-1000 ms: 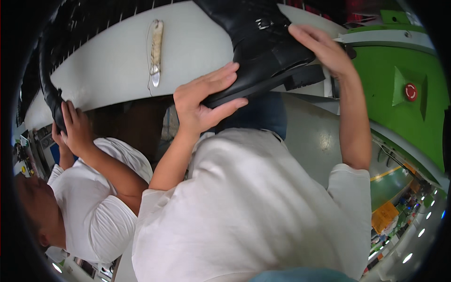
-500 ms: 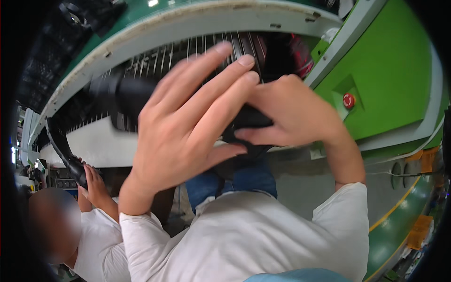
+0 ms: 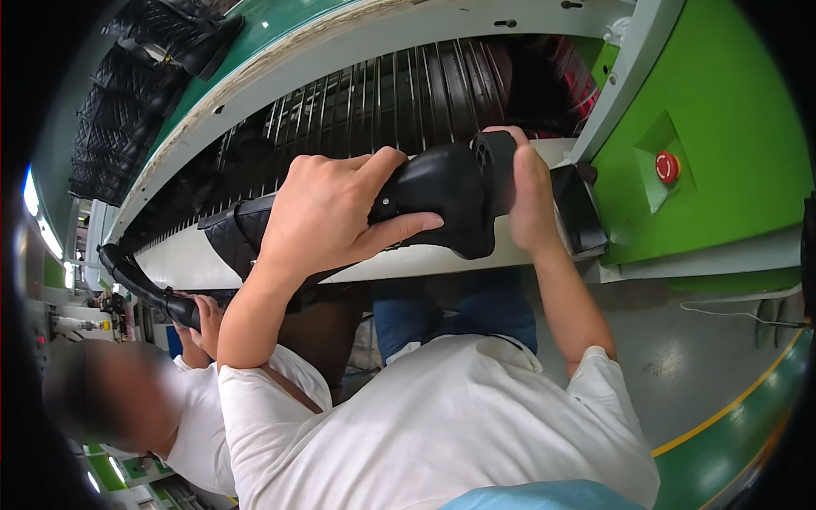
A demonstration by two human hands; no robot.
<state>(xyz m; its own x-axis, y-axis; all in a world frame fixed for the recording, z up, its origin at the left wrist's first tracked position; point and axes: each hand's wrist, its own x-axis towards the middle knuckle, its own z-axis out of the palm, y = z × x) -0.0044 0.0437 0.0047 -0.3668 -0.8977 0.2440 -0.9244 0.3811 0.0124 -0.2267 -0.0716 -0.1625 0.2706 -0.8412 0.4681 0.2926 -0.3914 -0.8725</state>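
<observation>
A black ankle-strapped boot lies sideways in front of me, its quilted shaft pointing left. My left hand is wrapped over it, with the thumb along the near side. At the boot's underside is a black sole with a hollowed pattern on its inner face. My right hand grips this sole, fingertips over its far edge and palm against its outer side. Whether sole and boot are joined all along cannot be made out.
Behind the boot runs a machine bed of metal rods within a pale frame. A green panel with a red stop button stands right. More black boots sit on the upper shelf. At left, a co-worker holds another boot.
My left hand, raised with fingers extended and blurred before, has come down around the boot. My right hand has moved right and now holds the sole, which has come into view.
</observation>
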